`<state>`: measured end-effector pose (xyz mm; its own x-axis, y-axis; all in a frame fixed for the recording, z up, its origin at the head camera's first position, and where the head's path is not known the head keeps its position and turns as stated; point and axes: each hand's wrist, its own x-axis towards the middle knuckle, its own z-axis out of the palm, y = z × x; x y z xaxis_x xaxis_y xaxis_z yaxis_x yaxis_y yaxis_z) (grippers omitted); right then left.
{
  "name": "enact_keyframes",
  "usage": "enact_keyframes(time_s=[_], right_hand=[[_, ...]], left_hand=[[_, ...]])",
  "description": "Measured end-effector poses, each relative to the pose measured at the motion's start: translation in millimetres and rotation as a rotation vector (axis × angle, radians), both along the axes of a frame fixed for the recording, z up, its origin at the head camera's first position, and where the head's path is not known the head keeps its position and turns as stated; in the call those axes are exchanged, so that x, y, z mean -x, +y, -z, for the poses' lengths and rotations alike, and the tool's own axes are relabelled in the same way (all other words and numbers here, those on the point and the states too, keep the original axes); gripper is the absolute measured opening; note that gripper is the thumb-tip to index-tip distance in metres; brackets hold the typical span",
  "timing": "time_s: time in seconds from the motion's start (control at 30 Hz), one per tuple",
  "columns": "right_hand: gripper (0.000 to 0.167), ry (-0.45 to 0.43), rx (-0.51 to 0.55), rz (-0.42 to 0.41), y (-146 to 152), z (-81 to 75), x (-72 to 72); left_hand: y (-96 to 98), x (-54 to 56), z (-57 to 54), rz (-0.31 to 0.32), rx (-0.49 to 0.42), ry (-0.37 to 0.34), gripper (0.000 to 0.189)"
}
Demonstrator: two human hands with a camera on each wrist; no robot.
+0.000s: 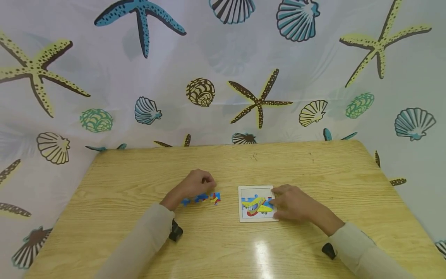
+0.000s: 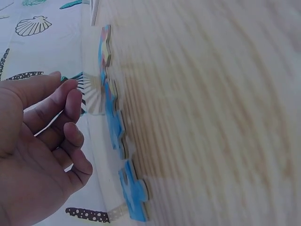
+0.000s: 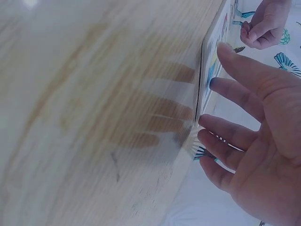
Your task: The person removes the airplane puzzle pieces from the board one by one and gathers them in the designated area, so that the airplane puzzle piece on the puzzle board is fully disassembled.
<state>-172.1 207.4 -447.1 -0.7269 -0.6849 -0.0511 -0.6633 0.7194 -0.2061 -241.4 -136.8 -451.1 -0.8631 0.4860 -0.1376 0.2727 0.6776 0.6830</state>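
Note:
A small white-framed puzzle board [image 1: 258, 221] lies on the table, with a yellow airplane picture [image 1: 257, 205] partly filling its middle and lower part. My right hand [image 1: 294, 204] is at the board's right edge, fingers spread; in the right wrist view one fingertip reaches over the rim. Left of the board lies a row of loose jigsaw pieces, among them a blue, red and yellow piece [image 1: 216, 198] and a blue piece [image 2: 134, 192]. My left hand [image 1: 198, 183] hovers over this row, fingers loosely bent, thumb near the index fingertip, with nothing visible between them.
The wooden table [image 1: 303, 162] extends around the board and pieces. A white cloth [image 1: 167, 69] printed with starfish and shells hangs behind the table and along its sides. Dark wrist devices show at both sleeves.

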Motion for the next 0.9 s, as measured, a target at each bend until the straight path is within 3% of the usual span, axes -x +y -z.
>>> enact_keyframes(time_s=[0.23,0.6,0.9], right_hand=[[0.045,-0.026,0.031,0.029,-11,0.9,-1.9],[0.047,0.004,0.035,-0.019,-23,5.1,-1.4],[0.047,0.029,0.018,-0.055,-22,4.9,-0.3]], left_hand=[[15.7,-3.4,2.4,0.031,-0.026,-0.015,0.012],[50.8,-13.3,-1.8,0.055,-0.051,-0.091,0.009],[75.2,-18.3,0.7,0.129,-0.010,-0.031,0.025]])
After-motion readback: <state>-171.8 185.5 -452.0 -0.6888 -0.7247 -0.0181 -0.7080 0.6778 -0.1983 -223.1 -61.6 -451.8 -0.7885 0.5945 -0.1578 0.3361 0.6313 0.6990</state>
